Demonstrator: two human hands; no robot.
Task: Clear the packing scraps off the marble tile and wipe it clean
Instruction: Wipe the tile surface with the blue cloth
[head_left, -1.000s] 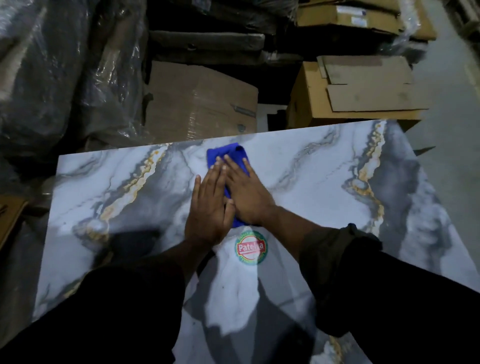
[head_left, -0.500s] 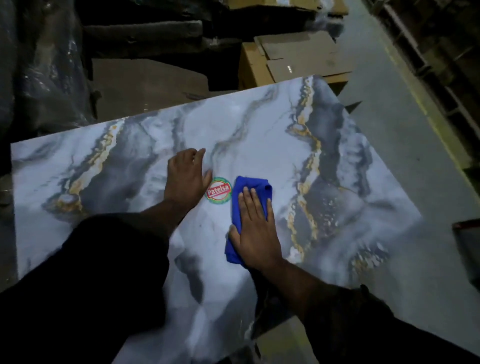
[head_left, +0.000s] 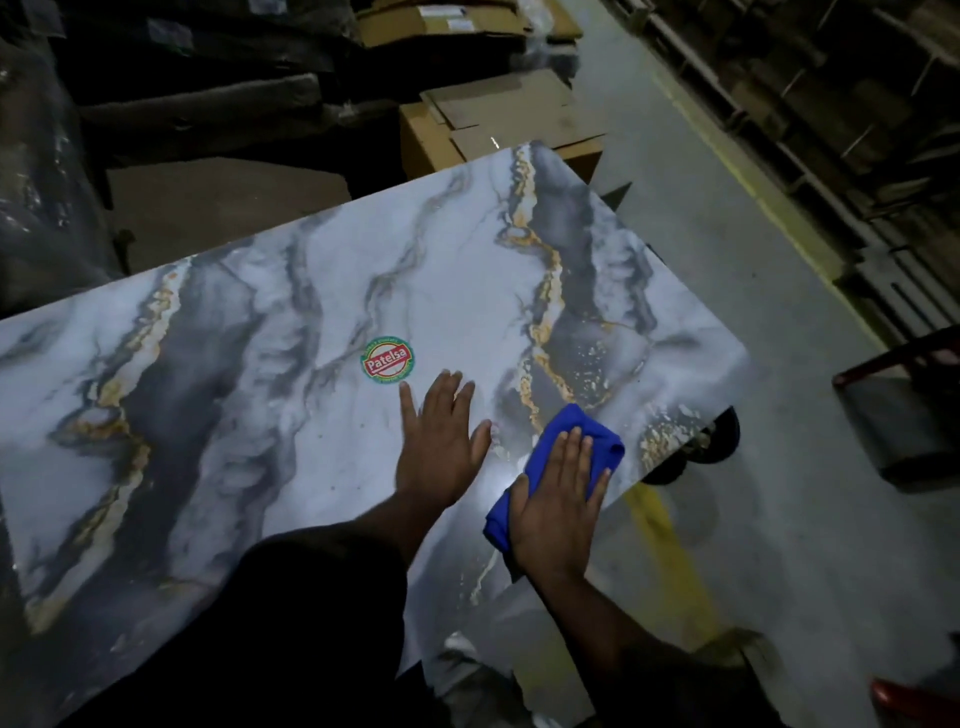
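Observation:
A large marble tile (head_left: 270, 374) with grey and gold veins lies flat across the view. A round red and green sticker (head_left: 387, 361) sits near its middle. My left hand (head_left: 441, 441) rests flat on the tile with fingers spread, just below and right of the sticker. My right hand (head_left: 558, 504) presses a folded blue cloth (head_left: 597, 441) onto the tile near its right front edge. No loose scraps show on the tile's surface.
Cardboard boxes (head_left: 498, 124) stand behind the tile's far corner, and dark wrapped bundles (head_left: 197, 98) fill the back left. Black wheels (head_left: 711, 441) show under the tile's right edge. A concrete floor (head_left: 779, 519) with yellow lines runs along the right, with a red-framed cart (head_left: 904, 410).
My right hand has slid the blue cloth to the right, from beside the sticker toward the tile's right edge. My left hand moved right too, past the sticker.

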